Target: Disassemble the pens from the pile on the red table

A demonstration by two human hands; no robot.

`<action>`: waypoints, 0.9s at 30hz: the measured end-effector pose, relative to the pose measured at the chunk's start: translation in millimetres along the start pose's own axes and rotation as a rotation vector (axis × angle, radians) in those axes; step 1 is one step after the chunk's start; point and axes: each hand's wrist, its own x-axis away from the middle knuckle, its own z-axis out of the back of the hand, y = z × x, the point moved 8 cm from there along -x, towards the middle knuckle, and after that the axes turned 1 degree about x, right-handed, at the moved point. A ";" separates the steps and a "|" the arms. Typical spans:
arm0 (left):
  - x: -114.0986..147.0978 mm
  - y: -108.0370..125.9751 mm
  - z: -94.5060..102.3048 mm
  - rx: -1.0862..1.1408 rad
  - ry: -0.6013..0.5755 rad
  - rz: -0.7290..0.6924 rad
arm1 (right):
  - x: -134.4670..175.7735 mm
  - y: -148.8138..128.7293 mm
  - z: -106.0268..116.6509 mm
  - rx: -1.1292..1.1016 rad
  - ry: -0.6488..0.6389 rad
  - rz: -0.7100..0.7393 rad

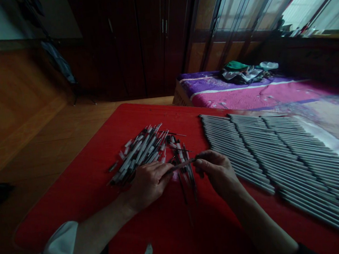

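A slim pen tube point(184, 164) spans the gap between my two hands, lying almost level over the red table. My left hand point(153, 178) is closed on its left end, thumb and fingers pressed together. At the other end, my right hand point(216, 168) pinches the tip between thumb and forefinger. Under and behind the tube lies a small bunch of pen parts point(180, 145), dark thin refills and pale pieces. A heap of white and black pen parts point(143, 147) is just beyond my left hand. Fine details of the held tube are blurred.
Long overlapping rows of grey pens point(266, 150) cover the right side of the red table point(83, 190). A small pale scrap point(149, 252) lies near the front. Behind are a bed point(229, 98) with bundled cloth and bags point(244, 73), and a dark wardrobe point(150, 45).
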 end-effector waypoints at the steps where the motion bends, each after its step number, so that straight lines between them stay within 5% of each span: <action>1: -0.2 -0.1 0.1 0.000 0.002 -0.003 | -0.2 -0.1 -0.2 -0.003 -0.003 0.001; 25: -1.0 -1.7 -3.4 -0.032 -0.066 0.007 | -0.5 -4.2 0.7 0.030 0.016 0.012; 27: -1.1 -2.7 1.2 -0.013 0.002 0.023 | -0.6 -4.0 0.9 0.044 0.017 0.014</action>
